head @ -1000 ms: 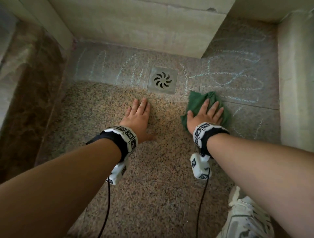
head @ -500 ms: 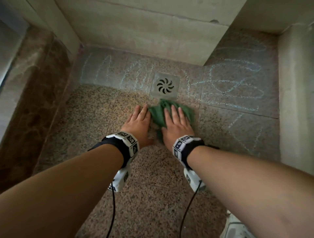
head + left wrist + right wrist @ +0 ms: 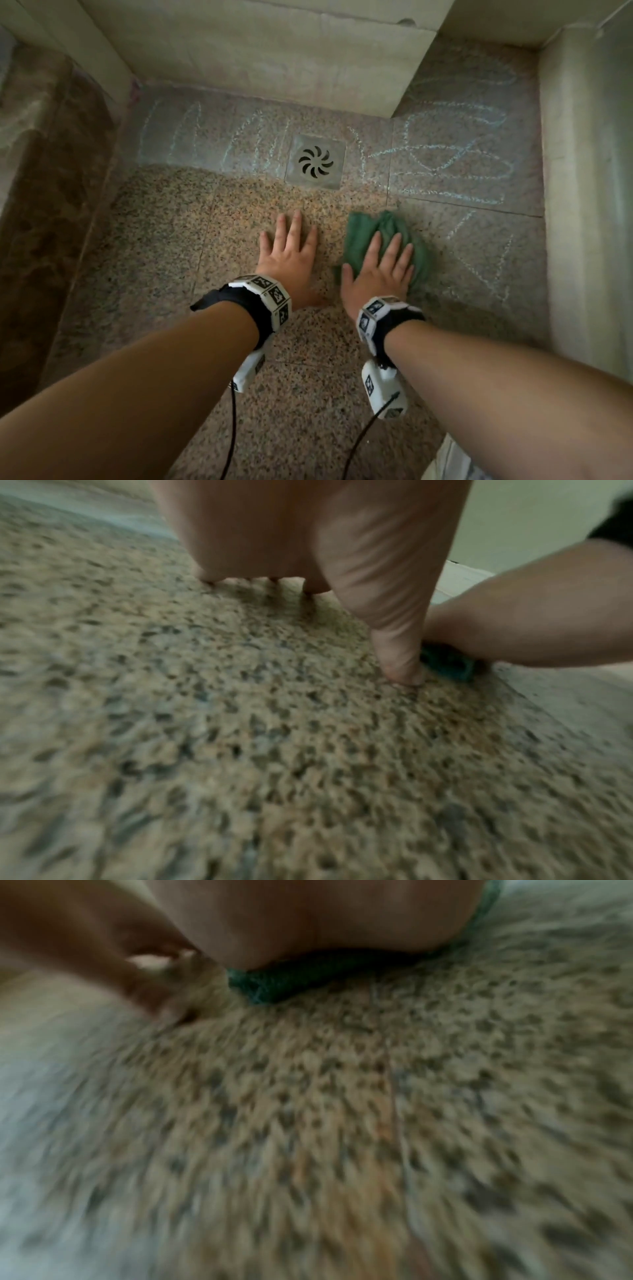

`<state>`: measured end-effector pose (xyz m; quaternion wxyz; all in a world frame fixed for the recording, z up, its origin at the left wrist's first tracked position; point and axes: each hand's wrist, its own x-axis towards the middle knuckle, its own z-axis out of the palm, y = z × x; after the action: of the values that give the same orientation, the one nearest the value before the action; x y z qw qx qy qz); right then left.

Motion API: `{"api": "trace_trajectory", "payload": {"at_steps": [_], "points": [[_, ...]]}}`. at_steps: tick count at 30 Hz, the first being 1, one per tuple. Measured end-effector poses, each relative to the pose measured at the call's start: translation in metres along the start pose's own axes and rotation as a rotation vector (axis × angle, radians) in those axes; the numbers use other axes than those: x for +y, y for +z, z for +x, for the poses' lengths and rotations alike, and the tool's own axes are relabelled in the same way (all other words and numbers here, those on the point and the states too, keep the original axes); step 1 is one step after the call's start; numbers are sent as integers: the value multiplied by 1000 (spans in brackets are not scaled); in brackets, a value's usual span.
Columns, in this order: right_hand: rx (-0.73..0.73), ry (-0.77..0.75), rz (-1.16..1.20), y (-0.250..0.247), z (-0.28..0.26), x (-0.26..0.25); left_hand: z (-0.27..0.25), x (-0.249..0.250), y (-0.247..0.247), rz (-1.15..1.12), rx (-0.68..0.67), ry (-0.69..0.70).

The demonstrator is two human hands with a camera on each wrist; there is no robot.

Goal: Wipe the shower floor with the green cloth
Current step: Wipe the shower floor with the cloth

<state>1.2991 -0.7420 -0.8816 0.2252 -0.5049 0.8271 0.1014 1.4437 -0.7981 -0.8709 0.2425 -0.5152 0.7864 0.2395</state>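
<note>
Since half a second ago the green cloth [image 3: 387, 240] has slid rightward from just below the drain [image 3: 315, 161], away from the left hand [image 3: 289, 255]. It sits below and right of the drain on the shower floor [image 3: 171, 240], toward the chalk marks [image 3: 452, 161], likely the next target. Right hand [image 3: 378, 270] presses it, fingers straight and spread; left hand lies flat, fingers apart, bracing.

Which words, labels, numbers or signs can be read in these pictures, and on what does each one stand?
There are none to quote.
Chalk marks on the shower floor: loose scribbles, no letters.
Wrist bands: square black-and-white code patterns, no text.
Both wrist views: too blurred to show any writing.
</note>
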Motion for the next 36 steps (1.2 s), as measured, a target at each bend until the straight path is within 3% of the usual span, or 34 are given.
{"api": "trace_trajectory", "payload": {"at_steps": [4,8,10,15,18,20,25,28,30,34,36], "points": [[-54,-225,-62,6,-21,11,4,8,-1,50,11,30],[-98,-194,-76,0,-22,41,9,21,-6,118,11,79],[-144,-46,-72,-1,-23,62,13,30,-6,128,1,109],[-125,583,132,-8,-15,121,16,48,-7,174,-24,194],[-75,669,192,-11,-4,118,15,64,-1,166,-17,206],[-53,603,183,-13,-1,102,13,76,3,140,-24,198],[-74,-33,-19,-3,-9,59,12,97,7,110,23,176],[-93,-127,-22,-4,-7,73,12,99,5,90,-10,168],[-79,-14,-4,-5,-4,98,14,99,3,112,-36,168],[-85,612,190,-10,4,158,17,98,1,144,-72,175],[-22,765,271,-15,10,175,16,97,2,141,-55,188]]}}
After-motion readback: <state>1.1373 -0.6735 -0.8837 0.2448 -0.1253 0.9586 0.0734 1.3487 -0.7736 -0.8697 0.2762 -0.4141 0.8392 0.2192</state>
